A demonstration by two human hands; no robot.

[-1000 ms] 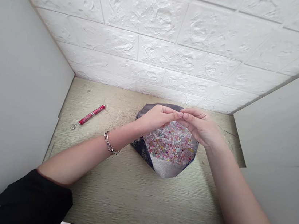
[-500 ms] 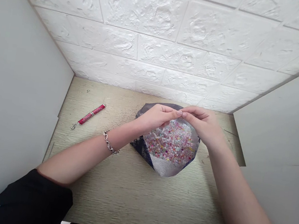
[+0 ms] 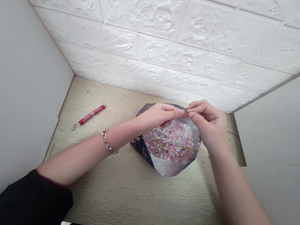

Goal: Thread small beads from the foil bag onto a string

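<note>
A dark, silver-lined bag (image 3: 165,168) lies open on the table, holding a heap of small pink, white and multicoloured beads (image 3: 172,143). Over its far edge, my left hand (image 3: 157,118) pinches thumb against fingers, with a tiny dark thing at the tips, too small to name. Close on its right, my right hand (image 3: 209,124) has thumb and forefinger pressed together near the left fingertips. Whatever it grips cannot be made out.
A red pen-like stick (image 3: 91,114) lies on the table (image 3: 132,202) at the left, with small shiny bits (image 3: 73,126) by its lower end. A white brick-patterned wall (image 3: 153,46) stands behind, and pale panels (image 3: 19,73) rise on both sides.
My right hand has shifted slightly right and up, its fingertips parting a little from the left ones. A tiny dark thing now shows at my left fingertips.
</note>
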